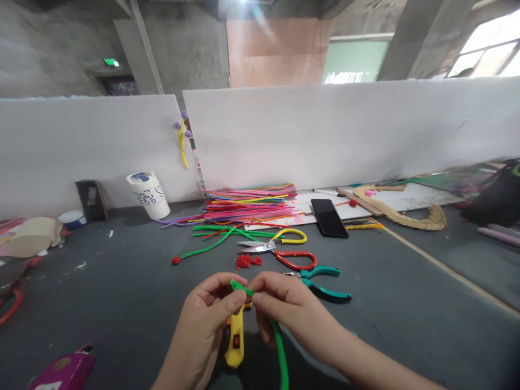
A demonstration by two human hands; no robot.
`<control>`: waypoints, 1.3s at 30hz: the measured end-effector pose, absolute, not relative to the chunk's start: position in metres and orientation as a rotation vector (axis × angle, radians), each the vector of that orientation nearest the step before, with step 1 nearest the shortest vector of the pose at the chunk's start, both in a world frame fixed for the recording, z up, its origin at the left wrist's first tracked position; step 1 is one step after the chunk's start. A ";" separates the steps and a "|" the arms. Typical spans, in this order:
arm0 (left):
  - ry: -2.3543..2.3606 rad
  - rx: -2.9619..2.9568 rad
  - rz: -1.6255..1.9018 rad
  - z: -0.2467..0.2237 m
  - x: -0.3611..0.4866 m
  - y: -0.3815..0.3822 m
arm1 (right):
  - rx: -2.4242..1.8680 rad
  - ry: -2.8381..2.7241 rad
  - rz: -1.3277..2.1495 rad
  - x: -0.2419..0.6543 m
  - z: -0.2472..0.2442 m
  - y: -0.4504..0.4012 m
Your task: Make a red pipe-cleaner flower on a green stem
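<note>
Both hands pinch one green pipe cleaner [280,352] close to its upper end. Thumb and fingers of my left hand [209,311] close on its bunched, bent tip, while my right hand [290,306] grips it just beside that. The long tail hangs below my right hand toward the bottom edge. Under my hands lies a yellow glue gun [234,346], partly covered. Beyond my fingertips sit a small heap of red fuzzy pieces [247,261] and scissors [266,248] with one yellow and one red handle. Teal-handled pliers [325,281] rest right of my right hand, their jaws partly hidden.
A stack of coloured pipe cleaners [249,203] lies against the white board [325,135]. A green stem with a red tip [203,252] lies in front. Around are a phone [329,218], a paper cup [148,196], a purple packet [65,371] and a straw-coloured curved form [418,218].
</note>
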State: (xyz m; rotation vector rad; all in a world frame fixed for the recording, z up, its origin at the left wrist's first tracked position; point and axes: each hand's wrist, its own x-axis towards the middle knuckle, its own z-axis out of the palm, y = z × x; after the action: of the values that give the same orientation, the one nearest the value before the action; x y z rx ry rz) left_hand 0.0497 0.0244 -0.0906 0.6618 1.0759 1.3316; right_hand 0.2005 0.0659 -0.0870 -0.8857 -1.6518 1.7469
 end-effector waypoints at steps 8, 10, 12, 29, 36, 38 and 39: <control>1.052 0.819 1.427 -0.087 0.047 0.025 | -0.893 -1.950 1.494 0.198 -0.088 0.059; 1.073 0.902 1.430 -0.087 0.045 0.025 | -0.876 -1.960 1.475 0.199 -0.088 0.059; 1.092 0.960 1.430 -0.088 0.044 0.023 | -0.868 -1.888 1.535 0.198 -0.089 0.058; 1.120 0.927 1.031 -0.092 0.041 0.022 | -0.605 -2.006 0.579 0.219 -0.077 0.070; 1.078 0.931 1.017 -0.089 0.044 0.026 | -0.427 -2.144 0.325 0.222 -0.079 0.072; 1.079 0.954 1.055 -0.090 0.044 0.027 | -0.430 -2.154 0.257 0.222 -0.078 0.072; 1.081 0.971 1.068 -0.091 0.044 0.026 | -0.431 -2.162 0.223 0.222 -0.078 0.073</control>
State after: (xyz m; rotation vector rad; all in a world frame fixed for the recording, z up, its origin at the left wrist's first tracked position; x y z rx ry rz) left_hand 0.0438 0.0263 -0.0913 0.9711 1.0806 1.0677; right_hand 0.2216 0.0725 -0.0778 -0.4308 -2.1622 0.2229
